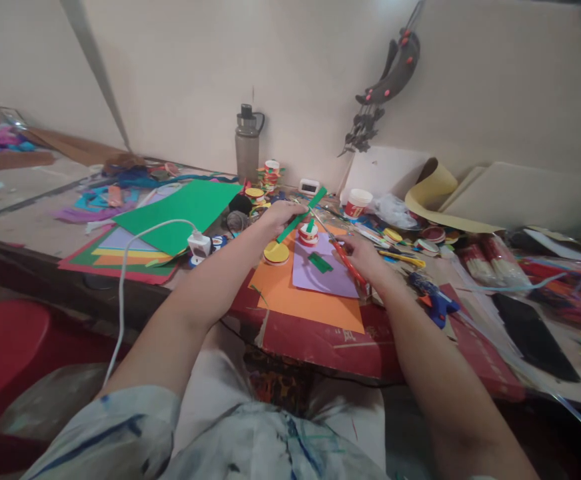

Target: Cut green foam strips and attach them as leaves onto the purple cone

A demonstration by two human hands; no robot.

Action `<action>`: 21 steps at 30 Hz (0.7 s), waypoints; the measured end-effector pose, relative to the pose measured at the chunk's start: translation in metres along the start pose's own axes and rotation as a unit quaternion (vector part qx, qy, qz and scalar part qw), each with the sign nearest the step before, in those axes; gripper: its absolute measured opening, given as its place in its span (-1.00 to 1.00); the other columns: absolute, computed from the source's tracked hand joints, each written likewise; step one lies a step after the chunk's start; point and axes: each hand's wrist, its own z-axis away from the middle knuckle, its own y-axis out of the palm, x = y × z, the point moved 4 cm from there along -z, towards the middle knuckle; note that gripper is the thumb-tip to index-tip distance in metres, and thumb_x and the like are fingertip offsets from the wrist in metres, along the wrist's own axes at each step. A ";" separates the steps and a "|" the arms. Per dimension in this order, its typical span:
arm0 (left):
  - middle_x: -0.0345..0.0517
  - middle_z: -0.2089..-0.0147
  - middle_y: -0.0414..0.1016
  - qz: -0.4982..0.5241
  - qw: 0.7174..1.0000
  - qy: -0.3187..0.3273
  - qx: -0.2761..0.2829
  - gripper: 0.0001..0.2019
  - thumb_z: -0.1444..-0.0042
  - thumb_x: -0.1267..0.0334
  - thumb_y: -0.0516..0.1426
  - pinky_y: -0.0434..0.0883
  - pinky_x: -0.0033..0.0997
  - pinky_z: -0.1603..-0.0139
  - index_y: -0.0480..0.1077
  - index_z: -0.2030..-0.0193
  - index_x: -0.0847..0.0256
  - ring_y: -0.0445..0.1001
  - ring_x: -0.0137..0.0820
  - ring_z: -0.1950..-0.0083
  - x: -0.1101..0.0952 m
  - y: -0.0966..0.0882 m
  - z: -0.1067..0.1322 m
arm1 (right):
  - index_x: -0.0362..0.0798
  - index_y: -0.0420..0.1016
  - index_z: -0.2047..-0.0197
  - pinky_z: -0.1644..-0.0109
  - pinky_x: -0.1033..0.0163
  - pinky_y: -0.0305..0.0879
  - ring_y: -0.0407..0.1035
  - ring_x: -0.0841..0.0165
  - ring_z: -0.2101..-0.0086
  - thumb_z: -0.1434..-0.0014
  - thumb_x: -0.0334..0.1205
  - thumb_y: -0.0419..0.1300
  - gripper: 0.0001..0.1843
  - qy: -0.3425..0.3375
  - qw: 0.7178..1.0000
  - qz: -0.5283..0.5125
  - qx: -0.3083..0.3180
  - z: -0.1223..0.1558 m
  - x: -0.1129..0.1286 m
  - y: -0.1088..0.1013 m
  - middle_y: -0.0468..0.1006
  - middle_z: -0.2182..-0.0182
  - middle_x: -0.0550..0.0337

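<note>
My left hand (pixel 286 215) pinches a long green paper strip (pixel 318 197), which slants above the table. In my right hand (pixel 358 252) are scissors with red handles (pixel 346 261); their blades point up and left towards the strip. Whether the blades touch the strip I cannot tell. Below my hands, short green paper pieces (pixel 320 263) lie on a purple sheet (pixel 313 279), which rests on an orange sheet (pixel 315 312). A small red-and-white cup (pixel 308 235) with a bit of green stands there too. Beside it is a yellow-topped round piece (pixel 276 253).
Coloured sheets with a large green one (pixel 180 213) lie at the left, near a white plug with a cable (pixel 200 245). A water bottle (pixel 247 147) stands against the wall. A blue glue gun (pixel 438 303) and a black slab (pixel 535 337) lie at the right.
</note>
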 end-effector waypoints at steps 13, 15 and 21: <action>-0.03 0.52 0.56 -0.035 0.999 -0.019 0.022 -0.73 -0.30 0.53 0.18 0.41 -0.51 0.44 0.54 0.46 0.42 0.51 -0.50 0.52 0.002 0.006 0.003 | -0.12 0.73 -0.06 0.22 0.26 0.28 0.43 0.29 0.37 -0.15 -0.25 0.25 -0.57 -0.002 0.999 0.045 0.011 0.008 0.008 0.000 0.67 0.34 0.06; -0.02 0.51 0.57 -0.035 0.999 -0.019 0.020 -0.74 -0.29 0.53 0.18 0.40 -0.51 0.45 0.55 0.45 0.42 0.51 -0.49 0.52 0.003 0.005 0.001 | -0.12 0.74 -0.01 0.23 0.27 0.26 0.41 0.31 0.40 -0.16 -0.25 0.24 -0.62 0.000 0.999 0.050 0.016 0.008 0.009 0.001 0.65 0.38 0.08; -0.05 0.53 0.57 -0.041 0.999 -0.024 0.015 -0.75 -0.28 0.54 0.20 0.42 -0.52 0.48 0.54 0.45 0.41 0.51 -0.49 0.53 0.007 0.004 -0.002 | -0.11 0.75 0.10 0.29 0.29 0.19 0.33 0.35 0.45 -0.21 -0.15 0.22 -0.66 -0.010 0.999 0.043 0.016 0.008 0.011 0.002 0.61 0.45 0.12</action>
